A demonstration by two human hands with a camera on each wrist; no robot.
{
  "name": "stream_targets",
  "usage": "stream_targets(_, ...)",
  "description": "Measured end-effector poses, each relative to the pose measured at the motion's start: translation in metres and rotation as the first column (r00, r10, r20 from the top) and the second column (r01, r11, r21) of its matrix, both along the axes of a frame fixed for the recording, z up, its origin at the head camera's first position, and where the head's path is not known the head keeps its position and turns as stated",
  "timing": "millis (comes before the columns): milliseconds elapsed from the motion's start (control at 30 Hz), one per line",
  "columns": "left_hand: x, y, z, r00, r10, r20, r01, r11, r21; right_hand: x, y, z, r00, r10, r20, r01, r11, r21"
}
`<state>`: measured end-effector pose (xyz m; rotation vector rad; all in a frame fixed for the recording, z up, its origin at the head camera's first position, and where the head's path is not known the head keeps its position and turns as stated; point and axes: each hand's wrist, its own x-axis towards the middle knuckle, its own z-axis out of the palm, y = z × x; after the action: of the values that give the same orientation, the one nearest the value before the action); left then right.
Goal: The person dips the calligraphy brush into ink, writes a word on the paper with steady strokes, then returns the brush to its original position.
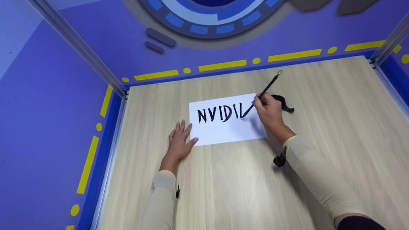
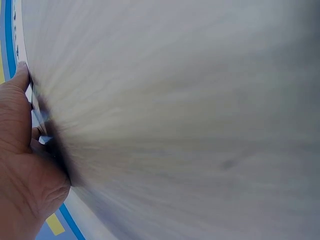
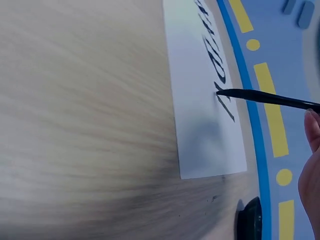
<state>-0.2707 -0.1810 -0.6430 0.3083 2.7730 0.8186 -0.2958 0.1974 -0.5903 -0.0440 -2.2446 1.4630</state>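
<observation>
A white sheet of paper (image 1: 225, 135) lies on the wooden table, with black brushed letters (image 1: 226, 113) reading "NVIDI" and a further stroke at the right end. My right hand (image 1: 271, 112) pinches a dark calligraphy brush (image 1: 269, 87), its shaft slanting up to a small hanging loop. In the right wrist view the brush tip (image 3: 224, 93) is right at the last strokes. My left hand (image 1: 180, 143) rests with fingers spread at the paper's left edge, thumb on the lower left corner. In the left wrist view most of its fingers are hidden.
A black curved object (image 1: 285, 104) with a tail-like end sits just right of the paper, partly hidden behind my right hand. Purple panels (image 1: 148, 66) with yellow dashes wall the table (image 1: 234, 189) at the back and sides.
</observation>
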Motion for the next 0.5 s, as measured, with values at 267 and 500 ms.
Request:
stream_targets(267, -0.002, 0.002, 0.001, 1.000, 0.003, -0.003, -0.003, 1.000, -0.010, 0.001, 0.012, 0.002, 1.000, -0.004, -0.009, 0.002, 0.991, -0.134)
stream_targets(500, -0.001, 0.001, 0.000, 1.000, -0.002, 0.000, 0.002, 1.000, -0.022, 0.008, 0.008, -0.010, 0.999, 0.002, 0.043, 0.002, 0.995, -0.099)
